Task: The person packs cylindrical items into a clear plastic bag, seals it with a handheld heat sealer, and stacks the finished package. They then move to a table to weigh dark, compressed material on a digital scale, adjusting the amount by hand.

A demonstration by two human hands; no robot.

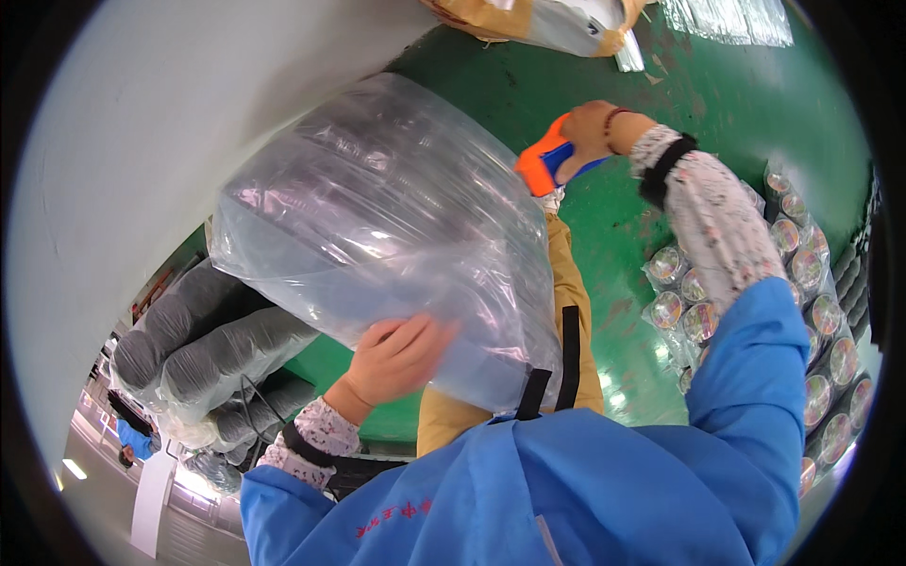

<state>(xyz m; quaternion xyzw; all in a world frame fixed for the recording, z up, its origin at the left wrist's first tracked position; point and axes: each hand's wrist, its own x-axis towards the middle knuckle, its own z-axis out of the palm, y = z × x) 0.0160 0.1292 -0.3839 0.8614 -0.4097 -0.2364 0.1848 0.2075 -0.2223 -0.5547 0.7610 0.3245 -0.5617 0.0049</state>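
A large clear plastic bag (377, 203), bulging with see-through contents I cannot make out, lies in front of my body and over part of my legs. My left hand (401, 354) rests on its near side with the fingers stretched out, their tips smeared by motion. Beyond the bag's right edge, my right hand (590, 132) is raised and closed round an orange and blue tape dispenser (543, 162). The dispenser is slightly blurred, and a gap seems to separate it from the bag.
Wrapped dark rolls (212, 349) are stacked at the left beside a pale wall (113, 151). Bagged round containers (698, 316) cover the floor at the right. An open brown sack (538, 21) and clear plastic packs (731, 19) lie at the far side. Another person (137, 441) is at the lower left.
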